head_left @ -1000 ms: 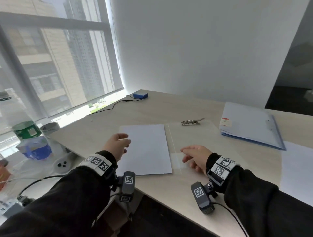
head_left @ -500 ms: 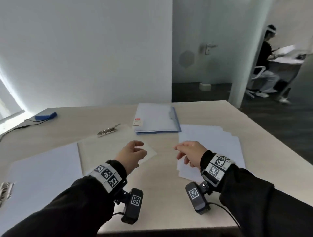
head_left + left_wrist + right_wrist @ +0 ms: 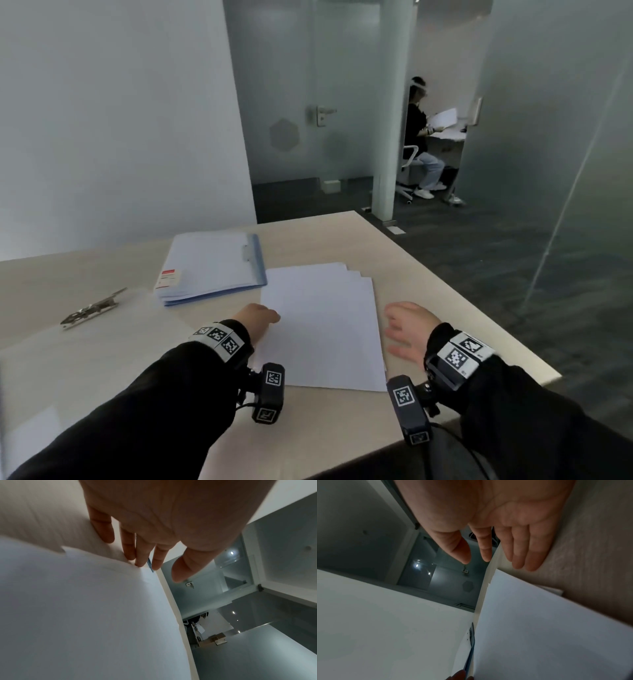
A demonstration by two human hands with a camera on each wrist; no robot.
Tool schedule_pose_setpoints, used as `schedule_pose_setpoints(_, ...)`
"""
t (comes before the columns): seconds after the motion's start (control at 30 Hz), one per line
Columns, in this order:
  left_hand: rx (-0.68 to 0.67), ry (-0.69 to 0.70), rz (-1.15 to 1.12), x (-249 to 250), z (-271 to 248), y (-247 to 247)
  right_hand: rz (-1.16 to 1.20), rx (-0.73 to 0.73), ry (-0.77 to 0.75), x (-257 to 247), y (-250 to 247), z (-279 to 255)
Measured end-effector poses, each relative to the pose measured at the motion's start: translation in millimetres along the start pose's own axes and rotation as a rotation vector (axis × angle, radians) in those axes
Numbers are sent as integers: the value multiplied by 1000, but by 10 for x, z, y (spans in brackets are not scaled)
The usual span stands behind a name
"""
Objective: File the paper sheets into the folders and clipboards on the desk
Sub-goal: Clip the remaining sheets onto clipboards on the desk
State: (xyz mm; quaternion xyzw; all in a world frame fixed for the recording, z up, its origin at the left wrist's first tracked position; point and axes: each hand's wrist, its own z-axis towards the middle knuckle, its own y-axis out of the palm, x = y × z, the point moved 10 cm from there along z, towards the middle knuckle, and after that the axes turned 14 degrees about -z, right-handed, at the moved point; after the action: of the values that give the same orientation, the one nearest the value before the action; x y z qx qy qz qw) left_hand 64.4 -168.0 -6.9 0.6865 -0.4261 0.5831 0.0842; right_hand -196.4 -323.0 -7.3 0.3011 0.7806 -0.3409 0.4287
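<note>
While paper stack (image 3: pixel 322 325) lies fanned on counter (image 3: pixel 394 260) right of blue folder (image 3: pixel 212 267), left hand (image 3: pixel 255 320) fingertips touch its left edge, right hand (image 3: pixel 409 330) hovers released beside. Sheets light, floppy, likely slippery; pinch edge.

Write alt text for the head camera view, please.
Two open hands, left hand and right hand, flank a stack of white paper sheets on a pale desk. A blue folder lies behind, a clear clipboard to its left.
</note>
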Motion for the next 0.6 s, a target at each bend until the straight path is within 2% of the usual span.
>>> schedule_pose_setpoints(0.1,-4,-27,39,123,-51,155,85,-74,75,77,-49,-68)
schedule_pose_setpoints(0.27,-9,-76,-12,185,-91,372,155,-84,150,169,-195,-148)
schedule_pose_setpoints(0.37,36,-94,-98,227,-68,392,181,-94,153,210,-218,-153)
schedule_pose_setpoints(0.6,58,-157,-95,246,-44,343,146,-96,152,207,-183,-114)
